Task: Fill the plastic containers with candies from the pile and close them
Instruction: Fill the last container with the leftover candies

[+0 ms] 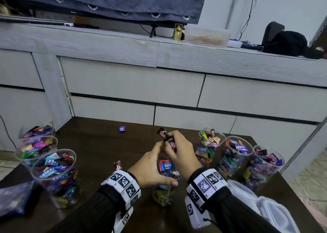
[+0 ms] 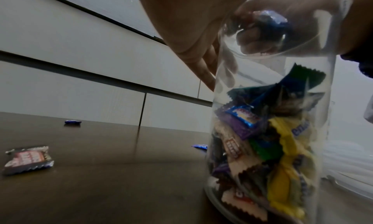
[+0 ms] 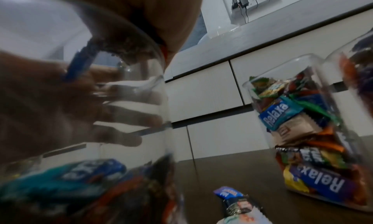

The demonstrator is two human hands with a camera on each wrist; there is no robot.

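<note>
On the desk, middle: risks set out from the largest thing to the smallest.
Desk [image 1: 99,149]: dark and smooth; a dropped sweet could skid off its edge toward the floor.
Full containers: three stand at the left [image 1: 56,177] and three at the right [image 1: 208,147], all open; a swung elbow or sleeve could knock one over and spill it.
Lids [image 1: 247,195]: stacked by the right forearm; a backward move could push them off.
Middle container [image 1: 163,188]: upright, partly filled, its rim under both hands; a downward push could tip it.
Left hand [image 1: 150,169]: its grip wraps the container's top, thumb nearside, steadying it; a slack hold lets it slide.
Right hand [image 1: 178,149]: grip narrow, pinching dark-wrapped candies [image 1: 166,138] above the mouth; released off-centre, they would bounce outside.
Loose candies: one blue [image 1: 122,128], one dark [image 1: 118,165], easily overlooked.
</note>
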